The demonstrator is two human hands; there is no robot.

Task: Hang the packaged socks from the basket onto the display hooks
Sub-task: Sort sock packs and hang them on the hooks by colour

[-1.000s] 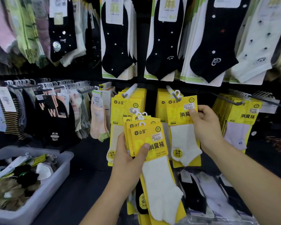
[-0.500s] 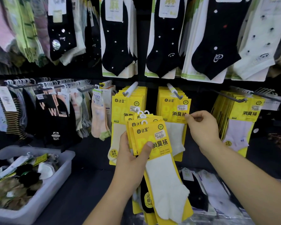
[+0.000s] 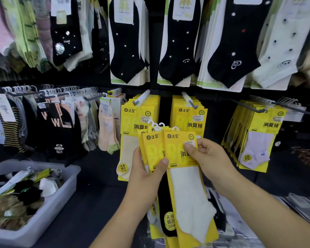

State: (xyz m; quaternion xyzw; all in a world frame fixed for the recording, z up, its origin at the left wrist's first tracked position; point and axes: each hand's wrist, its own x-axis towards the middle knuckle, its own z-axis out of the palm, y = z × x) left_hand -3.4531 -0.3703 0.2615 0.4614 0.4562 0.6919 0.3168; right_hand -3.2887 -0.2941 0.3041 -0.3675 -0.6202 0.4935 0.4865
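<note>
- Ref. point: centre hook [image 3: 191, 102]; all places are given rel. to it.
- L hand [image 3: 147, 174], below ref.: fingers curled round a fanned stack [image 3: 151, 149] of yellow sock packs, thumb across the front.
- R hand [image 3: 209, 158], below ref.: thumb and fingers pinch the upper right part of the front pack [image 3: 179, 151] (white sock).
- Task item: front pack is held by both hands just below ref., not yet on any hook.
- Risk 1: drawing the front pack out may drag its neighbours; the white hanger loops sit close together and could snag. Stack may then slip from the L grip.
- Risk 2: hung packs [image 3: 195, 120] fill ref. almost to its upturned tip, so the loop may seat poorly and drop.
- Risk 3: wrong hook. Left hook [image 3: 140, 99] carries cream socks and right hook [image 3: 247, 108] pale ones in similar yellow packs.
- Surroundings: basket [image 3: 64, 178] far below-left of ref., with more socks in it; black socks [image 3: 175, 51] hang above ref.
- Obstruction: approx. 0 in the direct path; only the upturned tip must be cleared.
</note>
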